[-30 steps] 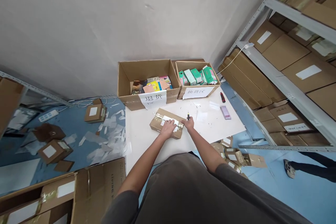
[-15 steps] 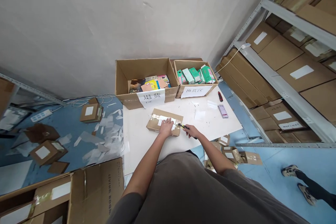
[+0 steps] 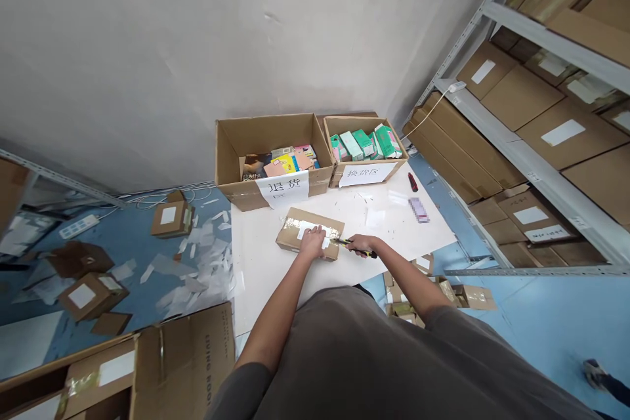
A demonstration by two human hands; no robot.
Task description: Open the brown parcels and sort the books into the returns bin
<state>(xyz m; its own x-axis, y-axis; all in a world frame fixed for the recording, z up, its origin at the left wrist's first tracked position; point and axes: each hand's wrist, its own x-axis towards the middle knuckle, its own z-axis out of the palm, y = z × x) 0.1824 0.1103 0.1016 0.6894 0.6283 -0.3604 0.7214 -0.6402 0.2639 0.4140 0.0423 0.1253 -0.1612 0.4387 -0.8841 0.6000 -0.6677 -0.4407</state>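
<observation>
A closed cardboard box with clear tape and a white label lies on the white table. My left hand rests on its top over the label, fingers stretched out and spread. In my right hand is a yellow-and-black utility knife, the fingers wrapped round its handle. The knife's front end reaches the taped right end of the box; how deep the blade sits cannot be made out.
Behind stand two open cartons with paper signs: a left carton of mixed packets, a right carton of green boxes. A red-and-black tool lies at right. Shelving, floor boxes and paper scraps surround the table.
The knife has turned flatter and its front end sits slightly lower at the box's right end. My left hand stays on the box. At far right, another person's feet have moved rightward, mostly out of view.
</observation>
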